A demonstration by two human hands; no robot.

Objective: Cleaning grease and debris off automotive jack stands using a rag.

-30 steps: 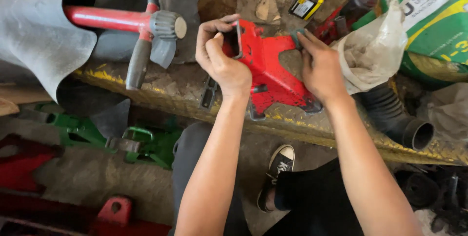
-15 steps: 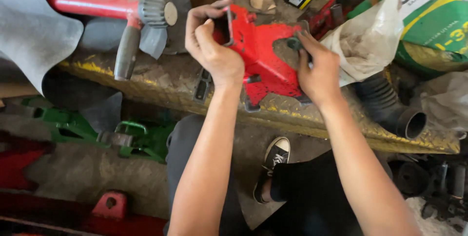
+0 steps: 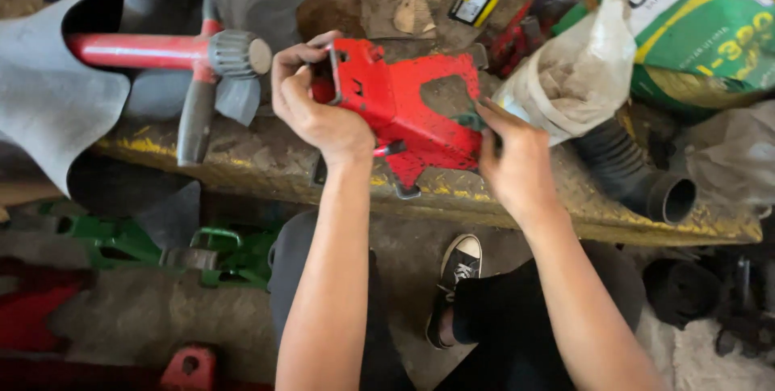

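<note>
The left hand curls tightly around the upper left end of a red metal bracket, while the right hand pinches its lower right edge with bent fingers. The bracket is painted bright red, scuffed and dusty, with a folded lip at the left, a large cut-out near its right side and a bolt sticking out below; it lies between both hands on a grimy workbench. Left of the left hand sits a red-handled tool, and just right of the right hand a pale plastic bag.

Workshop (grimy bench, tools).
</note>
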